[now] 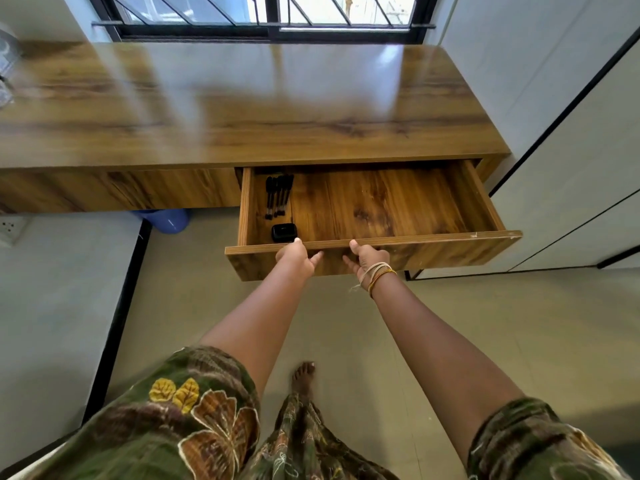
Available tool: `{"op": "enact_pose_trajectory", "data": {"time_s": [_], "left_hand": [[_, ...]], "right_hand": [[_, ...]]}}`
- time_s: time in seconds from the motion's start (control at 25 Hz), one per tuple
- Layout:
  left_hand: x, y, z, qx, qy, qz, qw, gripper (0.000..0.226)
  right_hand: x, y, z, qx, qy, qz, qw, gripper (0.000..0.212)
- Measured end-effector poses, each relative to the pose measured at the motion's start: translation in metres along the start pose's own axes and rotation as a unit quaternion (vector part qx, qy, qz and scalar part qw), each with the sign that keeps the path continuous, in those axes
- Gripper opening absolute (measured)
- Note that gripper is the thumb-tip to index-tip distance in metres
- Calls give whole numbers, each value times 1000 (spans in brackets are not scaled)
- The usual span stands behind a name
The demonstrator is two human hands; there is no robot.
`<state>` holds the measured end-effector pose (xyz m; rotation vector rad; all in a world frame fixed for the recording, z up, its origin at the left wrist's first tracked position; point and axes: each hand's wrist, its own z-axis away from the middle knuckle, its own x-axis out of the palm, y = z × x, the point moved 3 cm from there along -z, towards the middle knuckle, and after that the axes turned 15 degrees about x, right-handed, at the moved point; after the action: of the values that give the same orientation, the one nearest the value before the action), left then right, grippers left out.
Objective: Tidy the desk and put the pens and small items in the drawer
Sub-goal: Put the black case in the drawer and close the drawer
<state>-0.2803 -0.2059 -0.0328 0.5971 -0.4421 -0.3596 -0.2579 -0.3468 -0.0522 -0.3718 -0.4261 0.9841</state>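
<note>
Under the desk (242,109) top, the drawer (381,206) stands pulled out, and both arms reach straight forward to its front panel, side by side near the middle. The left hand (294,259) and the right hand (367,259) each grip the panel's top edge, fingers curled under and thumbs hooked over the rim, the right wrist wearing thread bands (377,275). Inside, at the drawer's left end, a bunch of black pens (278,195) lies lengthwise, with a small black case (284,232) just in front of them, close to the left thumb.
</note>
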Motion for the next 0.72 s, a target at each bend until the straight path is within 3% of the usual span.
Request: {"op": "enact_pose_trajectory", "data": {"time_s": [0.28, 0.44, 0.6, 0.72], "left_hand": [[65, 37, -52, -9, -16, -19, 1000, 52], [90, 62, -72, -32, -55, -45, 997, 48], [114, 83, -88, -15, -84, -26, 996, 70], [132, 94, -99, -25, -77, 7, 997, 74]], "right_hand": [[57, -44, -36, -20, 11, 8, 1000, 32], [83, -67, -61, -25, 25, 18, 999, 41], [108, -89, -78, -27, 16, 22, 999, 43], [123, -107, -86, -22, 7, 29, 999, 24]]}}
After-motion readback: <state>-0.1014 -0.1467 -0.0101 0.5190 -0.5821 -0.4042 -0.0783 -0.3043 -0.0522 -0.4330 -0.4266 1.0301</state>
